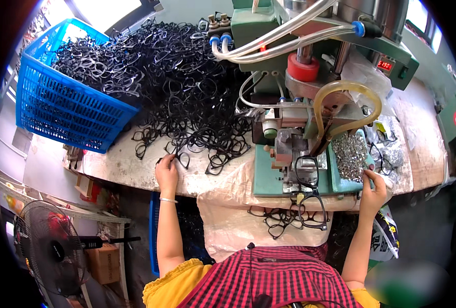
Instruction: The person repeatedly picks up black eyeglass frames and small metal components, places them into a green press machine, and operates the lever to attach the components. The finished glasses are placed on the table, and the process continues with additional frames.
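At the near edge of a big heap of black eyeglass frames (187,87), my left hand (167,174) has its fingers closed on one eyeglass frame (185,160). My right hand (375,187) is at the near right corner of a green tray (335,167) filled with small shiny metal pieces (348,154). Its thumb and fingers are pinched together; whatever is between them is too small to make out. Between my hands, a black eyeglass frame (315,211) sits at the metal fixture (291,149) of a green press machine (261,38), one rim hanging over the front.
A blue basket (74,102) full of frames tips toward the heap at left. Several frames (279,222) lie on brown paper (228,205) close to my body. Plastic bags (392,154) and loose frames are right of the tray. A fan (53,246) stands at lower left.
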Demonstrator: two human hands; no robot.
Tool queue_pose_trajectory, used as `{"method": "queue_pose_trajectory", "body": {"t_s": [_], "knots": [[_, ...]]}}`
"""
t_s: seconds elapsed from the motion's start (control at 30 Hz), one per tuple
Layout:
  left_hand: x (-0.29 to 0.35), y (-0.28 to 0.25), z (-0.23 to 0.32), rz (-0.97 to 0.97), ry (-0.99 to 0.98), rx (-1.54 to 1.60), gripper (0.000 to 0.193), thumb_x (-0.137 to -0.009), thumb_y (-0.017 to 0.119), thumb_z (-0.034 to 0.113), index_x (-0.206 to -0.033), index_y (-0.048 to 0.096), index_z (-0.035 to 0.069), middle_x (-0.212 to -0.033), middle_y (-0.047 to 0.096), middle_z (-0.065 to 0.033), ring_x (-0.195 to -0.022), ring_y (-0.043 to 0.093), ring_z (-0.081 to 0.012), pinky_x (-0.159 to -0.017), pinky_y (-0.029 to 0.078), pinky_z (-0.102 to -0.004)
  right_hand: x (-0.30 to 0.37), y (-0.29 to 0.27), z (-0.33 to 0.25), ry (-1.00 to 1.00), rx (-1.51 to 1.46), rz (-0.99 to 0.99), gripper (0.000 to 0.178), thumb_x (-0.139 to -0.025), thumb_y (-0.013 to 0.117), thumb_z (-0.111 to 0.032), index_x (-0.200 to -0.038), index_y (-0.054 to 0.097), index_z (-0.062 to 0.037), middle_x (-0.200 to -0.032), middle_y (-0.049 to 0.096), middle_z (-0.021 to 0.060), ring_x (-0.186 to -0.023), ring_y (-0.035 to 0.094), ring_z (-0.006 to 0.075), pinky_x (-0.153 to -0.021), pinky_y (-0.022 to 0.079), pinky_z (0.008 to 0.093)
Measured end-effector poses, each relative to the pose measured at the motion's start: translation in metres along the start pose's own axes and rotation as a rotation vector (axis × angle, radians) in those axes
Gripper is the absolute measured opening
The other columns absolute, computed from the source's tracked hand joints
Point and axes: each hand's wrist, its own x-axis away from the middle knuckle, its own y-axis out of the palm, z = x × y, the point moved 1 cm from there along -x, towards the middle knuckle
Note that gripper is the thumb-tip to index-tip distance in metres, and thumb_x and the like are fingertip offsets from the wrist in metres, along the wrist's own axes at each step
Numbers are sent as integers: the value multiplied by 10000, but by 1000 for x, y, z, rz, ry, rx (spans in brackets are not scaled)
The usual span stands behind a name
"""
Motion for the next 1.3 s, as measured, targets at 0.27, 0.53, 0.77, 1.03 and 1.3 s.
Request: {"method": "queue_pose_trajectory", "body": {"t_s": [0.27,0.53,0.77,1.03,1.3], "knots": [[7,-7,113,304,-68,558,226,-1067,528,197,-953,628,30,-785,593,-31,-691,563,-151,-625,440,-334,-24,37,-128,-183,-458,-225,139,-772,743,19,-905,711,-1,-919,714,95,-886,685,232,-819,519,340],[48,0,245,-11,-13,1183,149,-1069,519,131,-1100,586,2,-1016,677,-97,-800,689,-151,-661,552,-246,-5,75,-127,107,-803,-239,355,-846,715,9,-1169,566,11,-980,715,71,-951,679,134,-899,493,280],[19,-73,364,-4,634,1286,160,-1075,482,142,-1125,514,-7,-1094,642,-204,-894,691,-270,-699,601,-350,-8,69,-149,131,-906,-310,453,-847,697,18,-1270,533,18,-1010,724,84,-1052,648,143,-961,467,295],[53,-57,351,-107,914,850,159,-792,722,14,-946,703,48,-974,764,-133,-923,733,-244,-864,547,-404,-24,36,-122,-166,-450,-334,275,-835,692,-72,-1107,703,-37,-1178,705,123,-1180,634,272,-1021,477,405],[61,-33,365,-167,1202,739,214,-778,797,84,-984,745,111,-1016,759,-51,-854,685,-231,-935,531,-502,-22,42,-11,-239,246,-41,123,-770,776,-150,-878,759,-94,-1200,680,144,-1228,575,373,-1040,456,457]]}}
